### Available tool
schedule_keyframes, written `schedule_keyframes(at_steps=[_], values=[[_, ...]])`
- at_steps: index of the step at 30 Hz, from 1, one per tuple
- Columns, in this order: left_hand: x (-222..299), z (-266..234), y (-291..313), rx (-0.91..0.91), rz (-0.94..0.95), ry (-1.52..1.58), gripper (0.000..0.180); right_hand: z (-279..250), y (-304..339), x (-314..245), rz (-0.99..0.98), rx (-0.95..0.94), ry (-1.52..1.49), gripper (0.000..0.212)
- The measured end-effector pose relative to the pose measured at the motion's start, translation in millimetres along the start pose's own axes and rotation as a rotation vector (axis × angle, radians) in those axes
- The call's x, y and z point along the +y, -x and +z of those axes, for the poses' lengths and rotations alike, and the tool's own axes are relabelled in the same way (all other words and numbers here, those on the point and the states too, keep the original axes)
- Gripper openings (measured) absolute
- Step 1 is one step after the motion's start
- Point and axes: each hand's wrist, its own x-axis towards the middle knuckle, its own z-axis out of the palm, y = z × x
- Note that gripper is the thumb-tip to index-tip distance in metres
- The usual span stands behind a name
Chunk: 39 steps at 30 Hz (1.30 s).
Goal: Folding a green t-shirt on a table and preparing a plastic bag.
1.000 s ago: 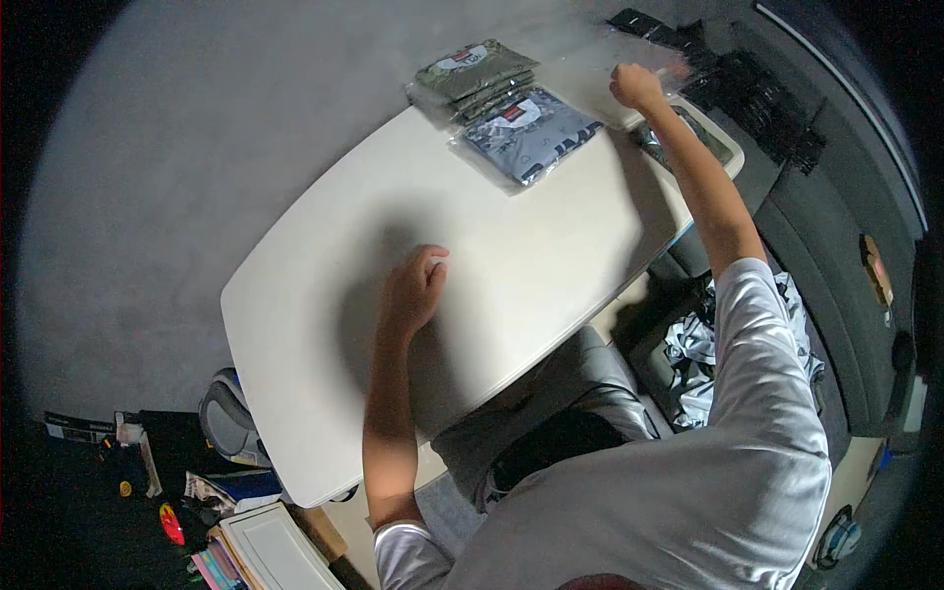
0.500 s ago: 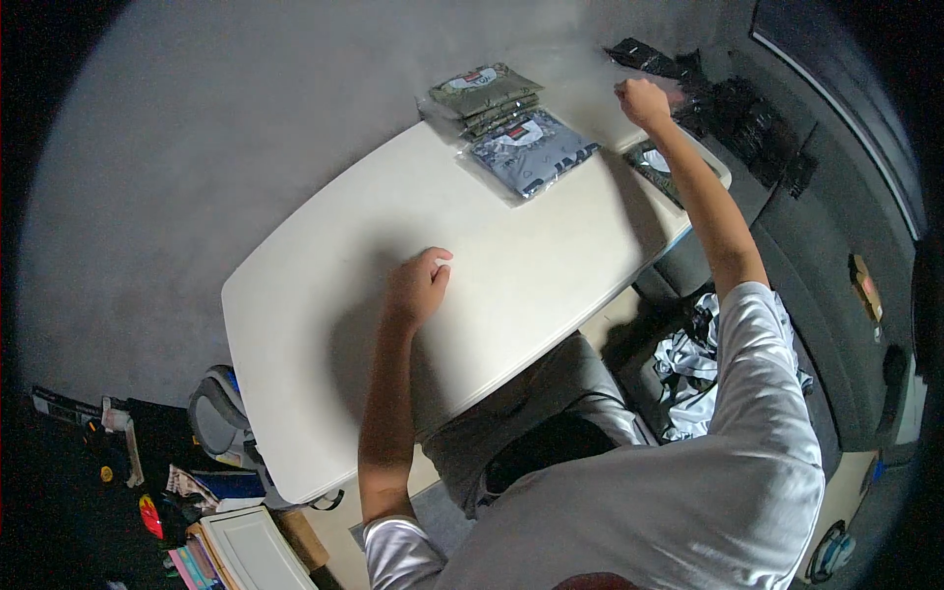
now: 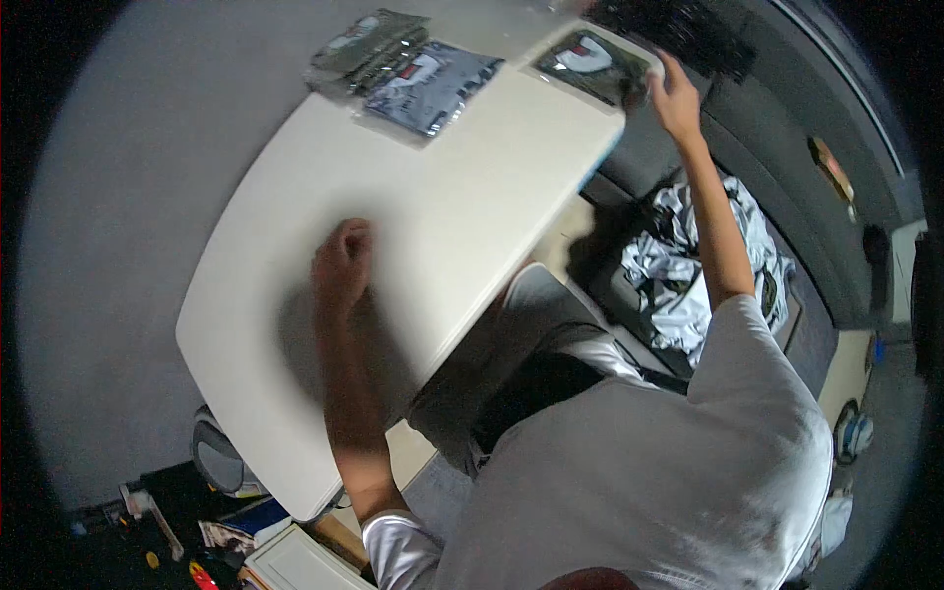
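My left hand [image 3: 342, 264] hangs over the white table [image 3: 285, 246], its fingers curled in with nothing seen in them; the picture is blurred there. At the table's far right corner is my right hand [image 3: 677, 98], thumb and fingers apart, beside the right edge of a dark green folded garment in a clear bag [image 3: 590, 67]. Whether the fingertips touch the bag is not clear. Left of it lies a blue-grey bagged garment [image 3: 433, 88] with a pale label. Behind that, several olive patterned bagged garments [image 3: 369, 44] are stacked.
Shiny white and silvery fabric [image 3: 669, 285] is heaped on a dark seat right of the table. Black plastic [image 3: 678, 34] lies beyond the far corner. A grey wall [image 3: 128, 216] runs along the left. A white cabinet [image 3: 305, 560] and clutter stand at lower left.
The view has shifted, so the table sits further left and up. My right hand has gone from a curled shape above the table's end to spread fingers by the dark green bagged garment.
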Motion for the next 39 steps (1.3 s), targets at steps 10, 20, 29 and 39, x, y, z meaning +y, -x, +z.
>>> schedule_keyframes(at_steps=[10,20,29,39], values=[[12.9,3.8,-3.8,0.066,-0.131,0.101,0.020,-120.3,304.9,294.3,0.605,-0.980,0.712,0.078],[-4.1,19.2,-8.7,0.266,-0.028,0.430,0.022,-137.1,365.0,218.7,0.772,-0.698,0.705,0.060],[-26.3,12.6,-2.3,0.295,0.074,0.414,0.030,-156.2,167.3,165.5,0.701,-0.138,0.715,0.034],[99.4,47.0,20.5,-0.142,-0.149,0.985,0.035,-200.4,21.2,-98.7,0.218,-1.025,-1.029,0.035]])
